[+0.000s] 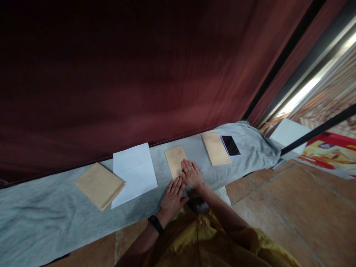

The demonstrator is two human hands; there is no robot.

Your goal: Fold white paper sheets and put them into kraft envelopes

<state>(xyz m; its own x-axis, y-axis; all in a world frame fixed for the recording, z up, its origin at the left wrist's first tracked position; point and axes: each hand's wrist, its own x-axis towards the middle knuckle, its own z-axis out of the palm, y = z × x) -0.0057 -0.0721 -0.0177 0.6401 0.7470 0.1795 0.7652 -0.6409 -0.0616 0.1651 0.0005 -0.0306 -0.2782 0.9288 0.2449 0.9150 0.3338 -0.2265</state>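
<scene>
A brown paper envelope (174, 157) lies in front of me on a grey cloth-covered bench (160, 159). My right hand (191, 175) rests flat on the envelope's lower right part, fingers stretched out. Beside it my left hand (172, 196), with a black band on the wrist, lies with its fingertips at the envelope's near edge. Both hands are open and seem to press down, and they hide that edge. To the left, a stack of brown envelopes (98, 185) overlaps white paper sheets (136, 172). On the right lies another brown envelope (216, 149).
A phone (231, 145) with a dark screen lies beside the right-hand envelope. A dark red curtain (139, 81) hangs behind the bench. Black poles (283, 59) stand at the right. A red and yellow box (330, 152) and a white board (290, 135) sit past the bench's end, above the tiled floor (278, 207).
</scene>
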